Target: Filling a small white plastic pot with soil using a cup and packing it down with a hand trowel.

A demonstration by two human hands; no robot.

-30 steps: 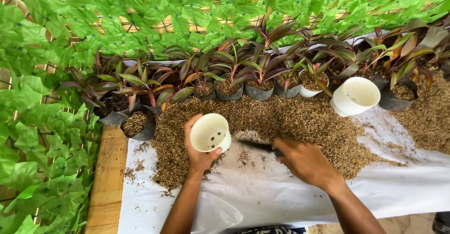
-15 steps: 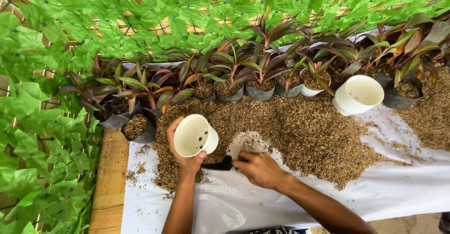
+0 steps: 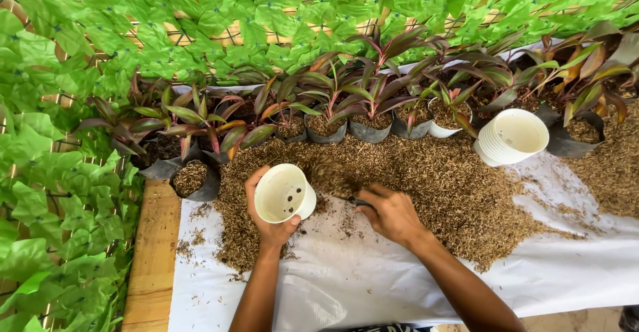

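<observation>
1. Head view, what's changed: half a second back the right hand was low and close to the left wrist with the dark scoop flat on the white sheet. Now it's swung up and right, and a heap of brown husk mix sits lifted on the scoop just beside the pot's mouth. The pot has barely shifted.
2. Same view, the hands: the left hand has its fingers wrapped around the side of a small white plastic pot, tilted so the opening faces up and toward the camera; drain holes show inside, and it looks empty. The right hand's fingers are closed on the scoop's handle, most of which is hidden under the hand.
3. Handling, my guess: the pot looks thin, light and a bit flexible, so gripping the wall from behind like this seems right; squeeze too hard and it'd probably flex. The husk is loose and dry, and would spill off the scoop easily.
4. Around them: a stack of white pots lies on its side well to the right, a row of red-green leafy plants in dark grow bags runs along the back, bright green leaf netting is behind them, and the wooden table edge shows at left.
</observation>
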